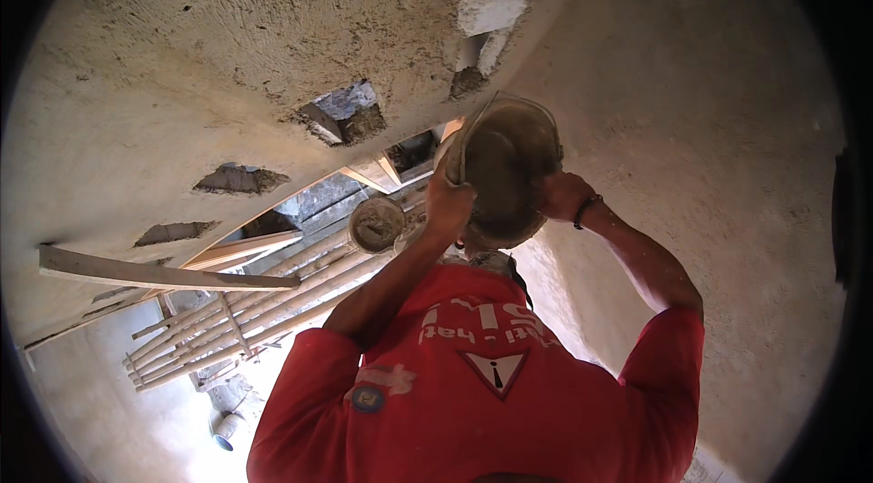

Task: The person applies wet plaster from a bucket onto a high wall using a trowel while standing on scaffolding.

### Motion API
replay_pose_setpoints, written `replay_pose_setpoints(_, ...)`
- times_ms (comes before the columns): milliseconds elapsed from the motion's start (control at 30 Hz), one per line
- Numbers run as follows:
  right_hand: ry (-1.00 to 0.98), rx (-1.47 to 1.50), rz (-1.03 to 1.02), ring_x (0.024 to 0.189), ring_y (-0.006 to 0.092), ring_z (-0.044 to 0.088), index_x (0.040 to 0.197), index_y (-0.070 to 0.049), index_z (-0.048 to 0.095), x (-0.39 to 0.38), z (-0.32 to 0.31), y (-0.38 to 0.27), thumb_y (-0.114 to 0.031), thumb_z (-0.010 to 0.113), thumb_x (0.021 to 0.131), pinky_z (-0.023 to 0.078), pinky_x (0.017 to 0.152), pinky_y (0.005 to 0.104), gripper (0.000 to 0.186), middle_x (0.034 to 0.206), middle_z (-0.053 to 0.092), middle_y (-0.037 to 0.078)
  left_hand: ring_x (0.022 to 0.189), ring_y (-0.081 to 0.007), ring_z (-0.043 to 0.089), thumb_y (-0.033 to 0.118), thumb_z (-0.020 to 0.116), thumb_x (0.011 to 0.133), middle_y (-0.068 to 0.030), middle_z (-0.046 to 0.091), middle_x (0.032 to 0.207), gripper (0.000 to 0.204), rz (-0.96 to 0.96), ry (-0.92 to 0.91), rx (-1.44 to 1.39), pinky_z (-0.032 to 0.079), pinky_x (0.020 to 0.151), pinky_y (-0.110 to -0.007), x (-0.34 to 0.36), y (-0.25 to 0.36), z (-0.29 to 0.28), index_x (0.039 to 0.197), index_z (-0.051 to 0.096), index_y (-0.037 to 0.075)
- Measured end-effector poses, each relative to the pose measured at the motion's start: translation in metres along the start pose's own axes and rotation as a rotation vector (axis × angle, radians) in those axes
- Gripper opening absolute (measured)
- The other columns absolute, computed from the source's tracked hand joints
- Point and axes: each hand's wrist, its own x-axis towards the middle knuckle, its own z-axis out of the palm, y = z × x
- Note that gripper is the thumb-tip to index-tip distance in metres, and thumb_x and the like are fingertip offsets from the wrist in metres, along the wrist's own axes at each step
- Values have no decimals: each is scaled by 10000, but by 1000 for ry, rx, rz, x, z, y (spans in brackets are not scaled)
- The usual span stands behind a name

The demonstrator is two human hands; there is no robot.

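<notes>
Mortar pan raised between rough plastered walls.

Site: building under construction, masonry and plastering stage. Rough cement-rendered wall fills the upper left, surface uneven and unpainted, with square putlog holes cut into it. Bamboo pole scaffolding lashed together runs along the wall; a loose timber plank projects from one hole. A mortar-caked pan is raised overhead by a person in a red shirt; a second mortar pan sits beyond it. Grey bare plaster wall at right.
</notes>
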Motion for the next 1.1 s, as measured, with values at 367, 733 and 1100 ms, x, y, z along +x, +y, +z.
replay_pose_setpoints(367, 400, 365, -110, 791, 360, 647, 1028, -121, 599, -12, 13, 39, -387, 627, 822, 518, 701, 452, 338, 823, 670, 152, 621, -84, 477, -97, 489, 639, -13, 544, 796, 492, -122, 82, -237, 392, 513, -228, 17, 42, -1, 1120, 546, -9)
replay_pose_setpoints(733, 352, 280, -184, 781, 353, 647, 1027, -96, 603, 8, -68, 65, -339, 677, 787, 520, 705, 439, 349, 802, 665, 154, 625, -82, 476, -101, 492, 642, 0, 542, 791, 483, -116, 142, -331, 377, 508, -223, 39, 45, 7, 1111, 543, 3)
replay_pose_setpoints(1100, -33, 264, -436, 810, 262, 642, 1035, -28, 595, 5, -209, 68, -236, 764, 679, 497, 733, 358, 445, 862, 641, 146, 663, -85, 507, -75, 496, 643, -14, 573, 823, 461, -111, 319, -343, 415, 544, -225, 35, 6, -14, 1096, 550, -8)
